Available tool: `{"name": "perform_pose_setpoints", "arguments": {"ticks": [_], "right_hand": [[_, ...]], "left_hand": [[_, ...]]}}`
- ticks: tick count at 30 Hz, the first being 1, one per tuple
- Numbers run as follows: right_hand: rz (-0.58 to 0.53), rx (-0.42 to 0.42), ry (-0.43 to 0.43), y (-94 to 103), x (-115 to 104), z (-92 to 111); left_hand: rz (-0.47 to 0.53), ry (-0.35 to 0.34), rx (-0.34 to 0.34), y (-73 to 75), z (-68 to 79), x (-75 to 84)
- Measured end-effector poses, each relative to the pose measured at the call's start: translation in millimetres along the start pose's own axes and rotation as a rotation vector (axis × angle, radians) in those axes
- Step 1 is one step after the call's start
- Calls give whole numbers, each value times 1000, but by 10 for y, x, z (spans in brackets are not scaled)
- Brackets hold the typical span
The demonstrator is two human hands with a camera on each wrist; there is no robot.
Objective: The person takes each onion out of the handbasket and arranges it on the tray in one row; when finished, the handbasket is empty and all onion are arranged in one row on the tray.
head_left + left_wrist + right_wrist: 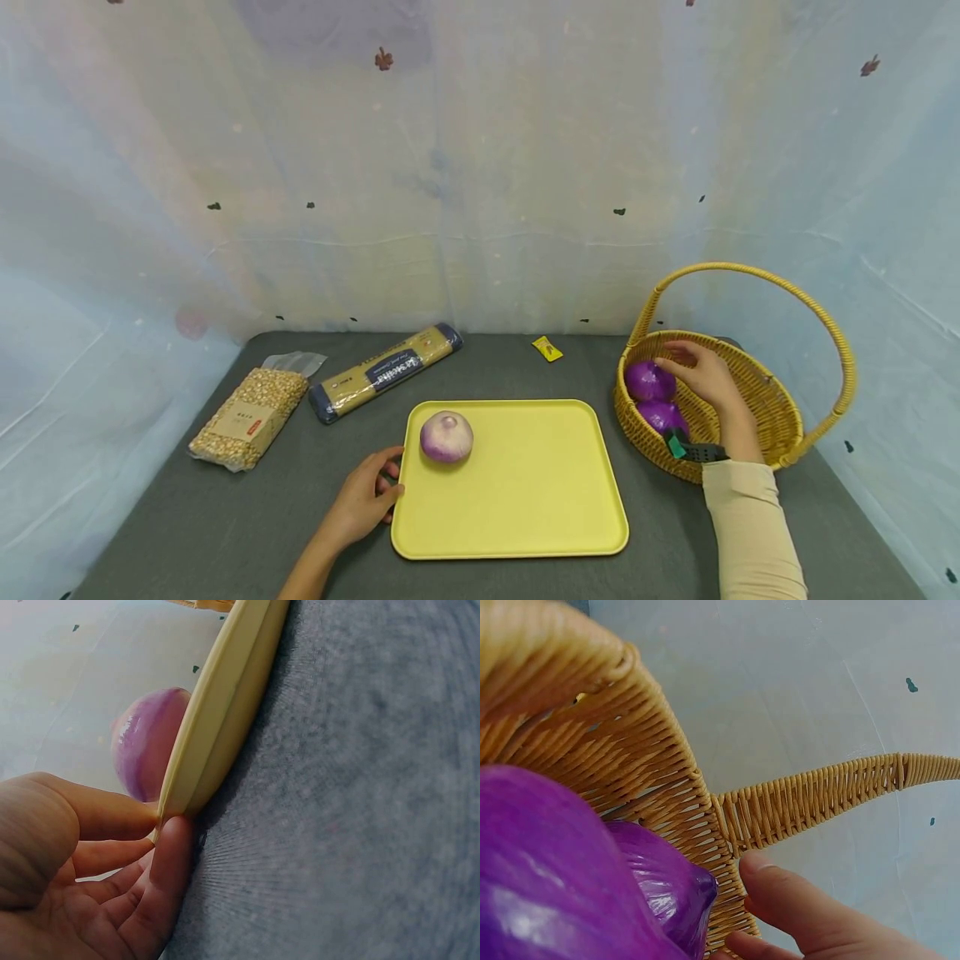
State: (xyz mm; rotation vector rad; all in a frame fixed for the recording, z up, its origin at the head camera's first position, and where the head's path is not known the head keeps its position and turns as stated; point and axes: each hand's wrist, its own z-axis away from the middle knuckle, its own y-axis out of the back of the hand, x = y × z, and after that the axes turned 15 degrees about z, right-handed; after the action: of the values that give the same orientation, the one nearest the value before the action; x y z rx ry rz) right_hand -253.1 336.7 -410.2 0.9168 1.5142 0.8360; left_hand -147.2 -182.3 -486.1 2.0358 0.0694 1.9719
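Observation:
At the left edge of the yellow tray, my left hand pinches the rim between thumb and fingers, as the left wrist view also shows. A white and purple onion sits in the tray's far left corner. My right hand reaches into the wicker basket, its fingers spread and loosely bent beside a purple onion. A second purple onion lies nearer in the basket. In the right wrist view, the right thumb and fingers stand apart from the onions, with nothing held.
A bag of pale yellow grains lies at the far left. Beside it is a long pasta packet. A small yellow sachet rests at the back of the grey table. The basket's tall handle arches over the right side.

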Motion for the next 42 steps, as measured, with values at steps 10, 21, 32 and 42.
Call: {"name": "perform_pose_setpoints", "arguments": {"ticks": [10, 21, 32, 42], "right_hand": [[7, -21, -16, -26, 8, 8], [19, -42, -11, -25, -14, 22], [28, -64, 4, -20, 5, 8], [42, -80, 8, -55, 34, 8]], "left_hand": [[0, -27, -6, -3, 0, -31], [-9, 5, -10, 1, -14, -27], [-2, -5, -21, 9, -20, -1], [13, -14, -24, 7, -11, 13]]}}
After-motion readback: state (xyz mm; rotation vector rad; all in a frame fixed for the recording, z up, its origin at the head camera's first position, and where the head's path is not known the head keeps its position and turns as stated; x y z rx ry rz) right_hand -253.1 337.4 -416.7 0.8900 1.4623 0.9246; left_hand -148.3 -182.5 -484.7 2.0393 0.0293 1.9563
